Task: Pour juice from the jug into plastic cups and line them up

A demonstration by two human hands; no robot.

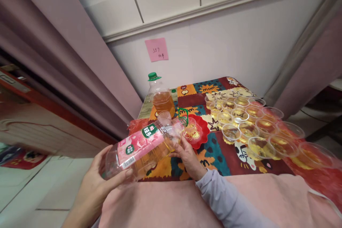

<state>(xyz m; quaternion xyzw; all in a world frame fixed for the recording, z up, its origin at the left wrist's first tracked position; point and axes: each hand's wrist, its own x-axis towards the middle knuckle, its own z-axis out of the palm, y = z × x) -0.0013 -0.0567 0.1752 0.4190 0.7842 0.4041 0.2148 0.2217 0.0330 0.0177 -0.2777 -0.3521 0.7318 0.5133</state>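
Note:
A large clear juice bottle (143, 146) with a pink label lies tilted between my hands, its neck pointing right. My left hand (103, 174) is wrapped round its base, and my right hand (187, 153) grips it near the neck. Amber liquid fills the lower side of the bottle. The mouth, with a green ring handle (183, 113), is over a clear plastic cup (190, 128) on a red scalloped plate (205, 131). Yellowish liquid shows in or around that cup. Behind the bottle, another clear cup (164, 117) is partly hidden.
A second bottle (163, 102) of amber liquid with a green cap stands at the back left. Several clear cups (240, 131) holding yellow liquid stand in rows on the right of the patterned tablecloth (221, 149). A pink note (156, 50) is on the wall.

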